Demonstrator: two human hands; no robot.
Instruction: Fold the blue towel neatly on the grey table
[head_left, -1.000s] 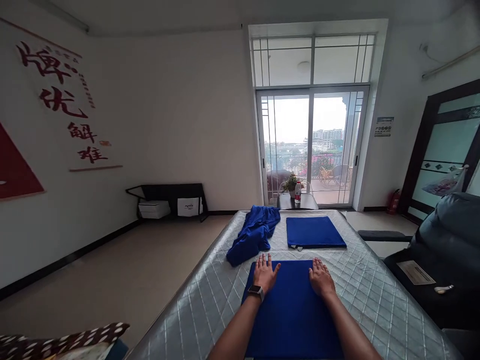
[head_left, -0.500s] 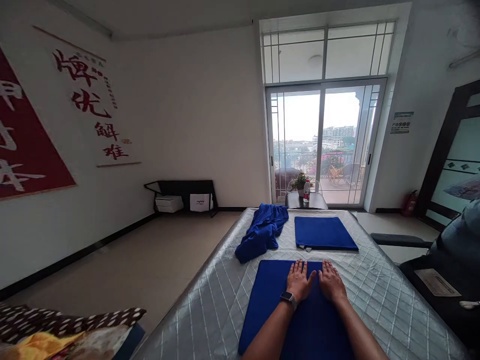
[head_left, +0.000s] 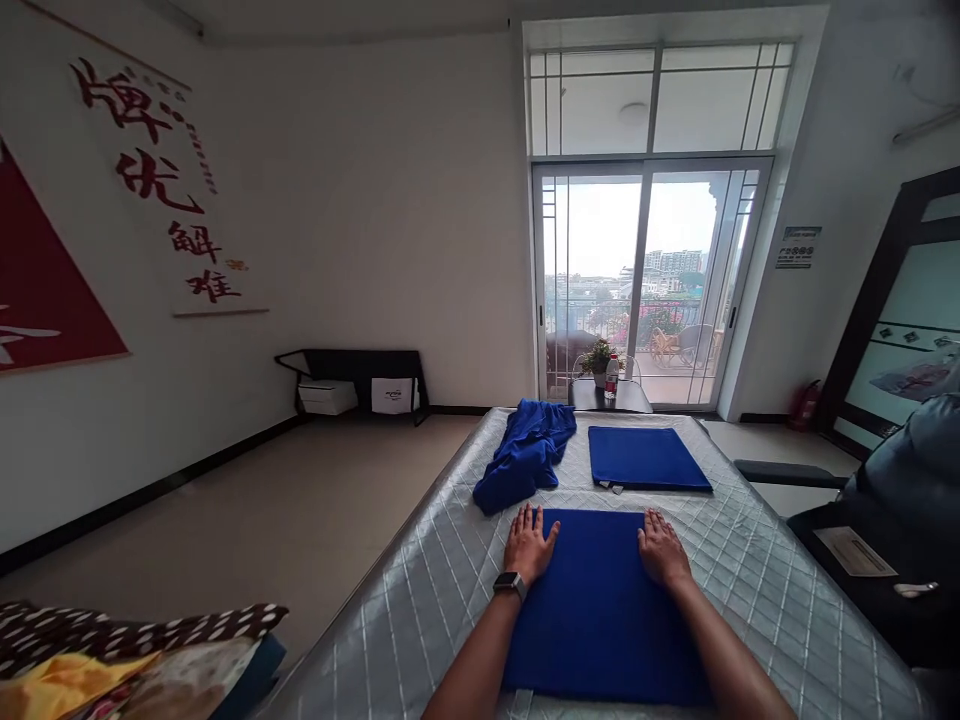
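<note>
A flat blue cloth piece (head_left: 600,610) lies on the silver quilted table cover (head_left: 420,590) in front of me. My left hand (head_left: 529,545), with a watch on its wrist, rests at the piece's far left corner, fingers spread. At the far right corner my right hand (head_left: 663,546) lies flat with its fingers stretched out. Neither hand grips anything. Beyond them is a second flat blue piece (head_left: 649,458) with small white tags at its near edge. To its left sits a crumpled blue cloth (head_left: 529,455).
A small table (head_left: 634,398) with a plant (head_left: 600,360) and a bottle (head_left: 612,378) stands beyond the far edge. Patterned fabrics (head_left: 135,640) are at the lower left. A dark chair (head_left: 840,550) holding a paper (head_left: 855,552) is on the right.
My left hand has moved left, from the middle of the far edge to the far left corner. My right hand stays near the right corner. The near edge of the blue piece now shows.
</note>
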